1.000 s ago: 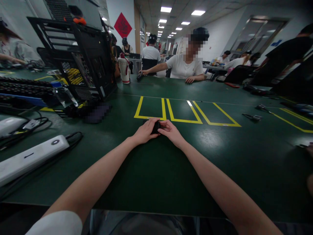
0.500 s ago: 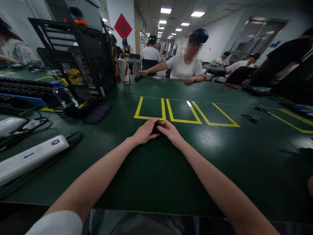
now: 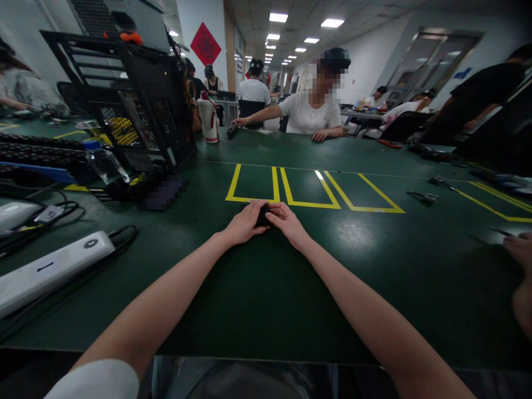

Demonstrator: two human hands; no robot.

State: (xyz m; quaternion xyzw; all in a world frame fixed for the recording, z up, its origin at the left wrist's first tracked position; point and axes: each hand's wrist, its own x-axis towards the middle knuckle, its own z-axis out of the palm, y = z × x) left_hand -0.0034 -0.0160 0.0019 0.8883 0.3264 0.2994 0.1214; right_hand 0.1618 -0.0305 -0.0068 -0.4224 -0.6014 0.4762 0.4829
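Between my two hands is a small black object [image 3: 262, 216], just in front of the yellow tape marks on the green table [image 3: 266, 299]. My left hand [image 3: 246, 223] wraps its left side, with the fingers over the top and the thumb low in front. From the right, my right hand [image 3: 287, 221] grips it with thumb and fingers bent around its edge. The fingers cover much of the object, so its exact kind cannot be made out.
Yellow tape outlines [image 3: 307, 206] lie beyond my hands. A white power strip [image 3: 54, 271], a water bottle [image 3: 106, 162] and a black computer case [image 3: 153, 111] are on the left. Across the table sits a person [image 3: 311, 113]; at the right edge another person's hand [image 3: 521, 249] holds a thin tool.
Another person's hand with a thin tool has come further into view at the right edge. My hands keep nearly the same hold on the black object; the view has shifted slightly.
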